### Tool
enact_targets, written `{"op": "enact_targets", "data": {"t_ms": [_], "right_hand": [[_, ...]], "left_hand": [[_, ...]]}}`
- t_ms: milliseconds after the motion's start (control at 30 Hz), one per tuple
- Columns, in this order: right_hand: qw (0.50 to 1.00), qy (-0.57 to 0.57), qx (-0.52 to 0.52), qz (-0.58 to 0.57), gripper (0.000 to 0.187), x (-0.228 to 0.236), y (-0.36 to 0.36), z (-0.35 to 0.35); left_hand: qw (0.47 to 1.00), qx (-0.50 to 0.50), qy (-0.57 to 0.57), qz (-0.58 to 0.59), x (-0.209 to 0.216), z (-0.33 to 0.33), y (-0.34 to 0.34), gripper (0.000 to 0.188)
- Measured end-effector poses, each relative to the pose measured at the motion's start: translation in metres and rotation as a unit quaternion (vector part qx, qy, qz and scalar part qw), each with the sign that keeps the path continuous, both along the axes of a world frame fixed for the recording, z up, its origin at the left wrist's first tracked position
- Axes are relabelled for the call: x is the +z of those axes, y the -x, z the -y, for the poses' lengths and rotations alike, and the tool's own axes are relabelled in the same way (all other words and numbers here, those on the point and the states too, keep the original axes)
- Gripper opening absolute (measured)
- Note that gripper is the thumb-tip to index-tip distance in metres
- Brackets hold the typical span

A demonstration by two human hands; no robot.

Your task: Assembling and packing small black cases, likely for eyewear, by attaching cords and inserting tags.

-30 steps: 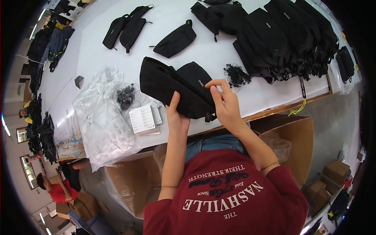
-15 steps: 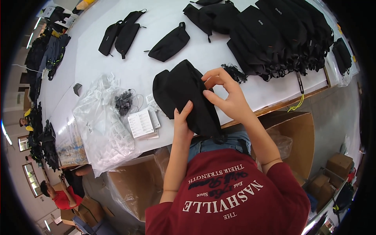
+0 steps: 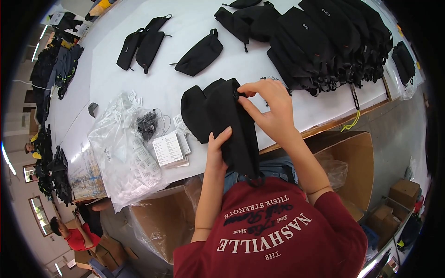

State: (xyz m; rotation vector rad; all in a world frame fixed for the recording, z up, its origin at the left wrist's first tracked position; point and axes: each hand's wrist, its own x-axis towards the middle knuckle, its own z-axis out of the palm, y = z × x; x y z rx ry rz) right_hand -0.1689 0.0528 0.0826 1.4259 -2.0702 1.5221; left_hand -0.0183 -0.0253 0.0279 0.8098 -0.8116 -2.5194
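Note:
A black fabric pouch (image 3: pixel 232 123) is held up at the near edge of the table, its lower end close to my shirt. My left hand (image 3: pixel 217 150) grips its near left side, thumb lying on the fabric and the other fingers hidden behind. With thumb and forefinger, my right hand (image 3: pixel 271 104) pinches the pouch's upper right edge; a small dark bit shows at the fingertips, too small to make out. Left of the pouch, on the table, lie a stack of white printed cards (image 3: pixel 168 149) and a bundle of black cords (image 3: pixel 147 124).
A clear plastic bag (image 3: pixel 123 157) hangs over the near left edge. Farther back lie loose black pouches (image 3: pixel 199 53) and, at right, a large heap of them (image 3: pixel 324 46). Open cardboard boxes (image 3: pixel 357 162) stand below the table. Someone in red (image 3: pixel 81 236) sits at far left.
My right thumb and forefinger have closed from a looser hold onto the pouch's edge. The pouch has tipped slightly, its upper end a little lower and its lower end nearer my shirt.

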Motion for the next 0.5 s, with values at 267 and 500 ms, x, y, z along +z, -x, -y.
{"op": "enact_targets", "data": {"t_ms": [267,500], "right_hand": [[0.999,0.020,-0.009,0.042,0.013,0.005,0.009,0.002],[0.989,-0.067,0.028,0.130,0.010,0.007,0.015,0.000]], "left_hand": [[1.000,-0.026,0.016,0.008,0.008,0.004,0.000,0.033],[0.999,-0.012,0.018,0.042,0.011,0.004,-0.001,0.026]]}}
